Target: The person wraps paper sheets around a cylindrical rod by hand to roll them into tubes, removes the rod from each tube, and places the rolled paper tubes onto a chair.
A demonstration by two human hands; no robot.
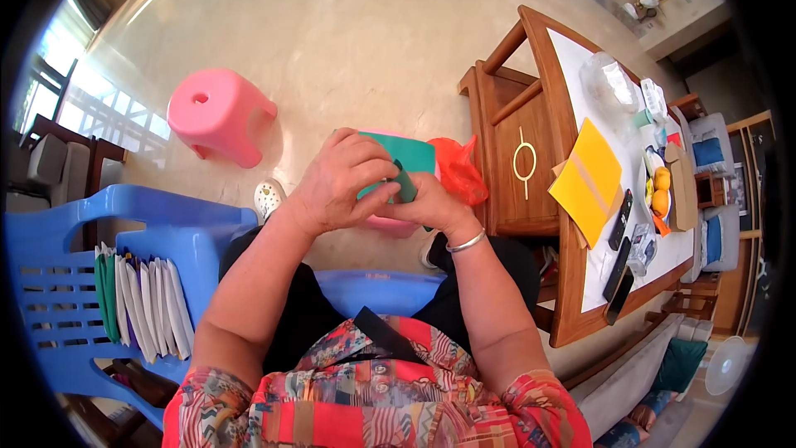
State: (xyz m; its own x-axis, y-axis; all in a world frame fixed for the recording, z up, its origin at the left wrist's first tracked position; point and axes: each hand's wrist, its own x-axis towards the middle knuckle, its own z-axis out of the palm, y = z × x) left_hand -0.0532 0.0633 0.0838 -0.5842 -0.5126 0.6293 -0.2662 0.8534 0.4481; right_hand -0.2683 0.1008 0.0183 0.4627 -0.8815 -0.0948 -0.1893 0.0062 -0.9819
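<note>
Material (405, 186), dark green and curled into a small fold, sits between the two hands, in front of the person and above the floor. The left hand (348, 181) is nearly closed, its fingers bent over and its thumb and fingertips meeting at the fold; the right hand (429, 202) is closed too, gripping the same fold from the other side, a silver bangle (466, 241) at the wrist. To work it well, both pinches should probably stay close to the crease, with light, even pressure, so that the edge lies straight and does not pucker; pulling with one hand against the other would likely skew it. Just beyond the fingers lies a flat green sheet (412, 158) over a pink surface (395, 227); whether it joins the held part cannot be told. That surface would seem a handy support for flattening the crease. Beside it rests a red plastic bag (462, 171). Farther left stands a pink stool (222, 112), and nearer on that side a blue chair (166, 206) bears a row of white and green folded pieces (149, 303). To the right, well apart from the hands, a wooden desk (568, 303) carries a yellow envelope (587, 187).
</note>
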